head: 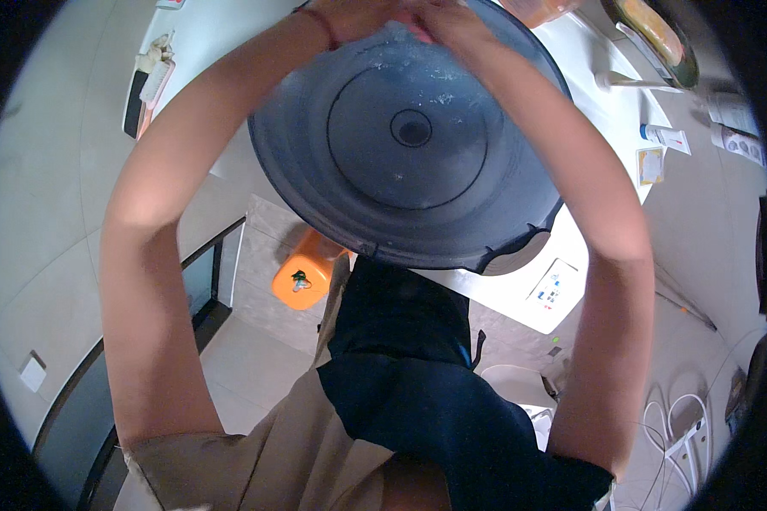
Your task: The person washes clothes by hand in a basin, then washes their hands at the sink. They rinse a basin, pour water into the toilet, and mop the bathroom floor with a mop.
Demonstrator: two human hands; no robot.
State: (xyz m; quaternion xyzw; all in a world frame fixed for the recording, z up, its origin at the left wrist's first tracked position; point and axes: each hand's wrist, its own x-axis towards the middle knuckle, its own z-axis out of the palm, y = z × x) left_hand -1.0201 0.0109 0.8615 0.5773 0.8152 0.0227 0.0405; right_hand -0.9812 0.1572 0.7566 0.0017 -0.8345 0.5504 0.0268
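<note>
A round dark blue-grey plastic basin (pixel 364 153) is before me, tilted, with ring ridges and a cut-out in its near rim. Whitish foam or water marks (pixel 444 99) show on its surface. My left hand (pixel 364 19), a thin dark red band at its wrist, meets my right hand (pixel 444 19) over the basin's far part. Something pinkish-red (pixel 418 29) shows between them; I cannot tell what it is. The picture's top edge cuts off both hands, hiding most of the fingers. Whether either one grips anything is unclear.
A white countertop (pixel 511 281) lies under the basin. On its right side are a white tube (pixel 666 138) and a small yellow-and-white packet (pixel 650 166). At left lies a brush with pale bristles (pixel 158 81). An orange plastic container (pixel 300 278) stands below, near my body.
</note>
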